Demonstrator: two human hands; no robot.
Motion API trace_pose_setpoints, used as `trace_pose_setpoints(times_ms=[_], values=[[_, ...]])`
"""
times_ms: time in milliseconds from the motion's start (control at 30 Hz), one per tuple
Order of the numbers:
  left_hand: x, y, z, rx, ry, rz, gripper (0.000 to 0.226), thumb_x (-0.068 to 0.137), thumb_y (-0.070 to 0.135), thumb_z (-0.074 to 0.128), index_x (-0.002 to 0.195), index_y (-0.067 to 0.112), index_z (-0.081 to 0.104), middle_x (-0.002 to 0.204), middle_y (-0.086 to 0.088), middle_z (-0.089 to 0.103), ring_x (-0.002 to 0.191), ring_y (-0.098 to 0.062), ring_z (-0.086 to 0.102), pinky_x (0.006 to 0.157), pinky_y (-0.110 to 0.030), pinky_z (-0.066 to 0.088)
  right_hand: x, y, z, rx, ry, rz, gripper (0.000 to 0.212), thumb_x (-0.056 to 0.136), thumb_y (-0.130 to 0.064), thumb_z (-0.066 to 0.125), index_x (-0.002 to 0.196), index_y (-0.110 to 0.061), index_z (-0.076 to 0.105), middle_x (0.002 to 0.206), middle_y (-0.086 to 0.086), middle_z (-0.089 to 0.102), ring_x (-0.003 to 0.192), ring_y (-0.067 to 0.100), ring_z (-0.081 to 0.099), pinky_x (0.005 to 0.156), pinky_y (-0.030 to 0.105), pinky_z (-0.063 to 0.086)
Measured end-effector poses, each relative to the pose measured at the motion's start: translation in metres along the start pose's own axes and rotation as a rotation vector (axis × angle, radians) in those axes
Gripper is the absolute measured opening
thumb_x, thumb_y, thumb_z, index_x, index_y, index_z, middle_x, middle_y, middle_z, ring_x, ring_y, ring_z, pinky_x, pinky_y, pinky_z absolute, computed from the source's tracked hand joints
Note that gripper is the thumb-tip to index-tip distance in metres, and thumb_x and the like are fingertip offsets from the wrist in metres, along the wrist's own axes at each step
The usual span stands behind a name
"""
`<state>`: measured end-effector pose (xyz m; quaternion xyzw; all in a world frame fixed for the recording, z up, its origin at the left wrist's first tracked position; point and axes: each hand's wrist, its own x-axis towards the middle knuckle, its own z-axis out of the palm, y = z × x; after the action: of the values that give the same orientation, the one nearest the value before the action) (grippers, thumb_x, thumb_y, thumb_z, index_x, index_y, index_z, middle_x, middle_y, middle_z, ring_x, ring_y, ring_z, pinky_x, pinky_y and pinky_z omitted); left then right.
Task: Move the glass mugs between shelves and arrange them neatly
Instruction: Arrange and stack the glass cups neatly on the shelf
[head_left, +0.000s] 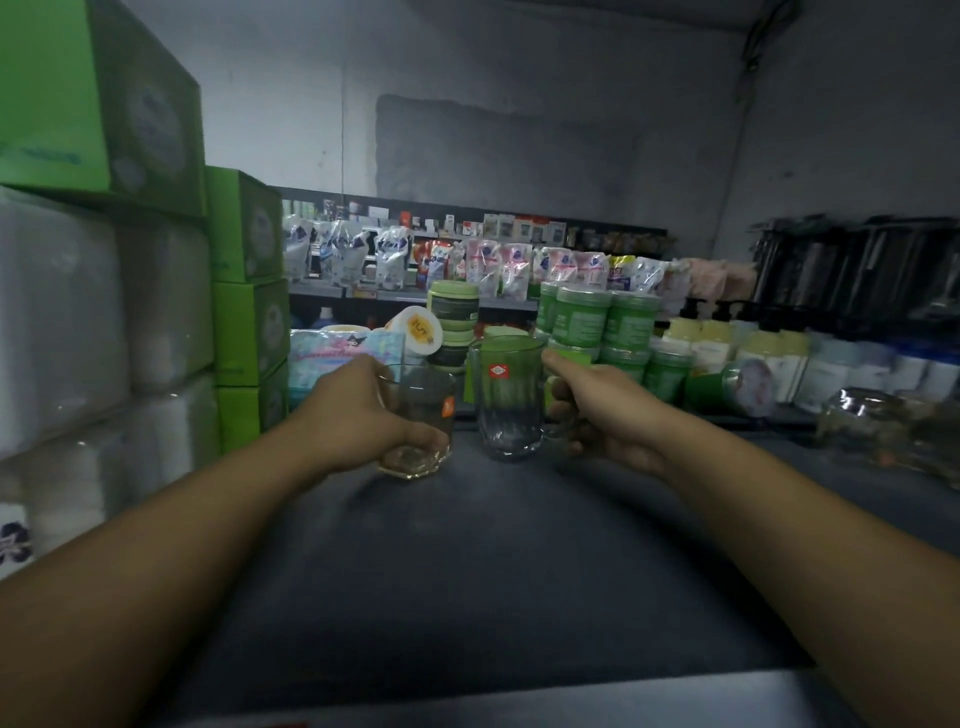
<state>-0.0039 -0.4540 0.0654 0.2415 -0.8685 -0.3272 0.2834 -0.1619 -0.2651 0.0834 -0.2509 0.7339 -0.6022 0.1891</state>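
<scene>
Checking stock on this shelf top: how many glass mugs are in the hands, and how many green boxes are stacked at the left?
Short glass mug, in the left hand: 1
Tall glass mug, in the right hand: 1
Green boxes in view: 4 (top, then)
Total: 6

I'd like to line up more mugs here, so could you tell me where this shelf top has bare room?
Free: the broad dark shelf surface in front of the short glass mug and taller ribbed glass mug. Crowded: green-lidded jars behind, green cardboard boxes left, clear glass jars right.
</scene>
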Motion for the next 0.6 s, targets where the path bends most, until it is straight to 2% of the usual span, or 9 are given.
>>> trace_pose_setpoints(times_ms=[133,200,267,367,500,600], values=[[-0.018,0.047,-0.013,-0.001,-0.033,0.090,0.089,0.041,0.052,0.096,0.116,0.022,0.058,0.102,0.008,0.068,0.088,-0.008,0.066,0.067,-0.028,0.056,-0.039,-0.007,-0.055,0.046,0.016,-0.032,0.041,0.097,-0.058,0.056,0.076,-0.023,0.048,0.060,-0.003,0.047,0.040,0.010,0.030,0.049,0.024,0.032],[-0.033,0.079,-0.010,-0.073,-0.063,0.118,0.091,0.035,0.059,0.092,0.112,0.019,0.066,0.092,0.005,0.075,0.080,-0.005,0.070,0.062,-0.020,0.054,-0.064,-0.002,-0.090,0.141,0.047,-0.050,0.041,0.096,-0.056,0.058,0.075,-0.024,0.046,0.057,-0.004,0.044,0.042,0.011,0.026,0.047,0.024,0.031],[-0.048,0.107,0.000,-0.172,-0.103,0.140,0.096,0.022,0.068,0.092,0.102,0.019,0.071,0.087,0.003,0.078,0.073,-0.008,0.074,0.062,-0.021,0.059,-0.086,0.005,-0.125,0.199,0.084,-0.069,0.041,0.096,-0.055,0.060,0.074,-0.023,0.045,0.057,-0.003,0.044,0.045,0.012,0.024,0.045,0.024,0.029],[-0.070,0.143,0.041,-0.290,-0.111,0.126,0.093,0.024,0.056,0.097,0.104,0.019,0.071,0.094,-0.002,0.077,0.077,-0.013,0.075,0.059,-0.023,0.059,-0.118,0.019,-0.187,0.247,0.111,-0.108,0.043,0.096,-0.056,0.058,0.073,-0.024,0.042,0.057,-0.004,0.041,0.047,0.013,0.022,0.045,0.024,0.026],[-0.095,0.186,0.118,-0.364,-0.065,0.117,0.104,0.024,0.053,0.096,0.119,0.023,0.068,0.108,0.000,0.076,0.099,-0.020,0.074,0.077,-0.040,0.064,-0.150,0.040,-0.273,0.229,0.155,-0.171,0.043,0.098,-0.055,0.056,0.070,-0.025,0.042,0.059,-0.003,0.039,0.048,0.012,0.022,0.045,0.024,0.023],[-0.109,0.223,0.179,-0.391,-0.058,0.108,0.103,0.022,0.056,0.095,0.116,0.025,0.067,0.103,0.002,0.077,0.097,-0.017,0.074,0.084,-0.042,0.062,-0.167,0.053,-0.331,0.182,0.201,-0.224,0.042,0.099,-0.053,0.055,0.068,-0.026,0.049,0.059,-0.005,0.043,0.044,0.010,0.027,0.046,0.025,0.025]])
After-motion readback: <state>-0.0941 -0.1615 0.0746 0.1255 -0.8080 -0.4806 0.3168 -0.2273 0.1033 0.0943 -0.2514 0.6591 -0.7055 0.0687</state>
